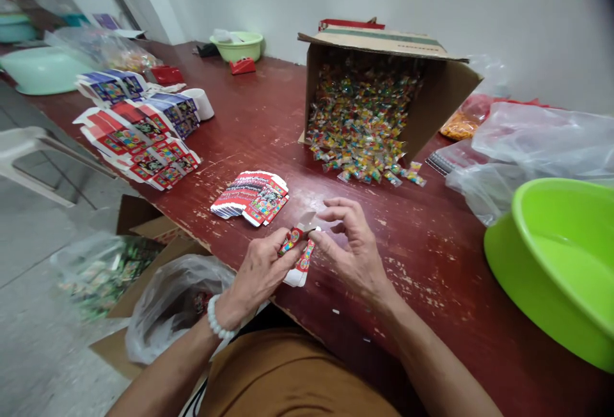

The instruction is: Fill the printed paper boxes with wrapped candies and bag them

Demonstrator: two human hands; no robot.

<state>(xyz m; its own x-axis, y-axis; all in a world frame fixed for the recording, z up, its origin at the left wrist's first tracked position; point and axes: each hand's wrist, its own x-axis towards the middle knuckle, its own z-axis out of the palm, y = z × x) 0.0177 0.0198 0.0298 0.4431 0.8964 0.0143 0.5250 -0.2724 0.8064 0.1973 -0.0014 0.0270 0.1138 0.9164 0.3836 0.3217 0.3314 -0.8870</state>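
My left hand [261,270] grips a small red printed carton [291,239] between thumb and fingers, its end flap standing up. Close to that flap is my right hand [352,244], fingers curved and apart, with nothing visible between them; whether the thumb touches the carton I cannot tell. Below the held carton, a red and white printed carton piece [302,267] shows, partly hidden by my left hand. A fanned stack of flat red cartons [254,196] lies on the dark red table [268,123] just beyond.
A cardboard box [439,103] on its side spills small wrapped candies [364,129]. At right stands a green basin [542,257] beside plastic bags [537,135]. Stacked cartons [144,129] line the left edge. Below it sits a bag-lined box [167,302].
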